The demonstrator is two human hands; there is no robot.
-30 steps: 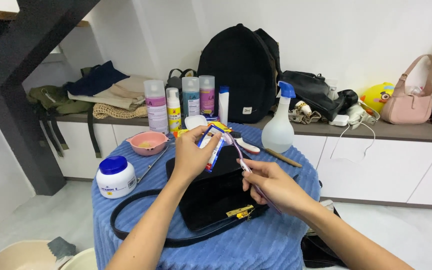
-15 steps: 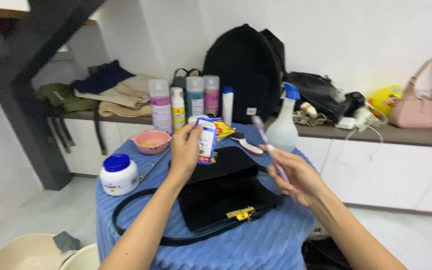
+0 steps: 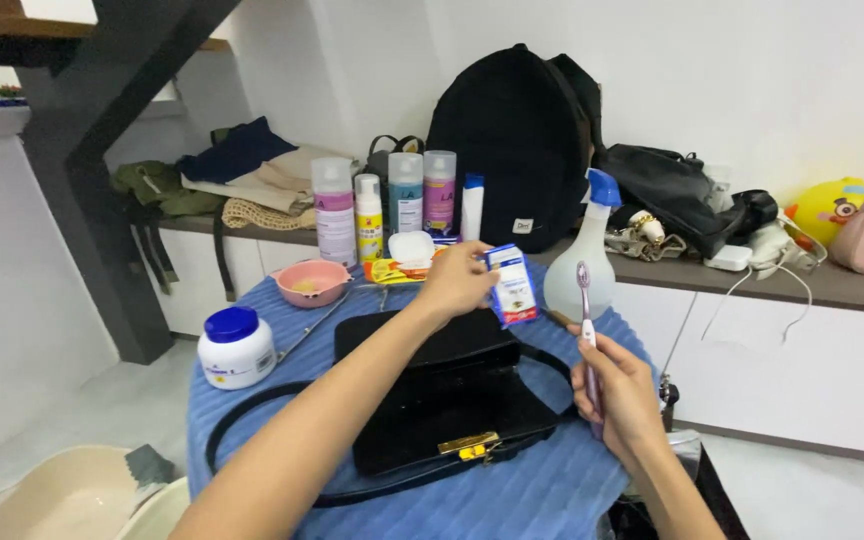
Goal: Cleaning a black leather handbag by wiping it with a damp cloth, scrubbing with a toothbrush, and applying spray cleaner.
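The left hand (image 3: 457, 280) pinches a small white and blue squeeze tube with a red band (image 3: 511, 285) by its upper edge, fingers closed on it, and holds it in the air over the far end of a black suede-like handbag (image 3: 442, 385). The tube is flat and glossy, its long axis near upright and leaning a little to the right, the crimped end at the bottom.

The right hand (image 3: 620, 392) is wrapped around the handle of a slim pale purple plastic toothbrush (image 3: 586, 330). The brush stands almost vertical, its bristled head at the top, just right of the tube and apart from it.

The handbag lies flat on a round counter covered in ribbed blue plush cloth (image 3: 542, 490); it has a brass-coloured clasp (image 3: 468, 446) at its near edge and a long smooth black strap (image 3: 252, 425) looping out to the left.

On the cloth to the left stand a squat white jar with a blue lid (image 3: 235, 346) and a pink plastic bowl (image 3: 312, 281). Behind them is a row of tall spray cans with clear caps (image 3: 382, 205), and beyond the toothbrush a translucent spray bottle with a blue trigger (image 3: 584, 250). A large black fabric backpack (image 3: 512, 145) leans on the wall shelf behind.
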